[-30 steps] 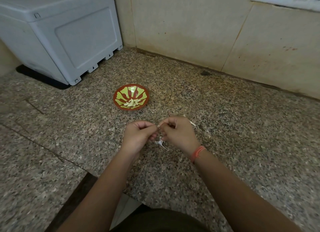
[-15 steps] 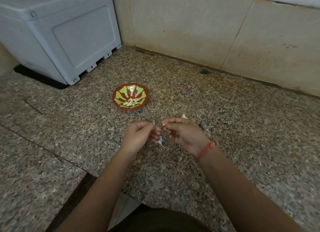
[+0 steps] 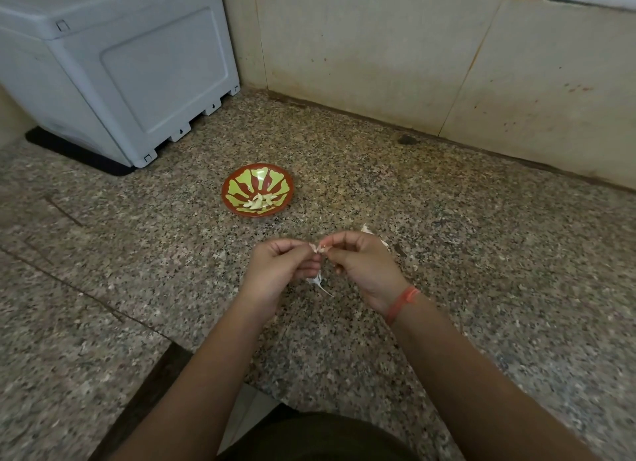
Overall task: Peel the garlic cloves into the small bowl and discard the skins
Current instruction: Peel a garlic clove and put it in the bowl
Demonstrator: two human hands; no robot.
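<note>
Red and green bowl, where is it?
Head view: the small red and green bowl sits on the granite counter, beyond the left hand, right of the grey plastic box.

Illumination is soft, even and moderately dim, with a warm cast. No single source can be identified. The counter (image 3: 481, 254) carries no hard shadows; only a faint shadow lies under the near edge of the bowl (image 3: 230, 199). A small glare spot sits on the bowl's glaze. Wide-angle distortion bends the base line of the wall (image 3: 378, 47). The left hand (image 3: 275, 271), the right hand (image 3: 364, 271) and the garlic clove (image 3: 318, 248) pinched between them are slightly soft. The near forearms and the near-right counter are blurred.
</note>
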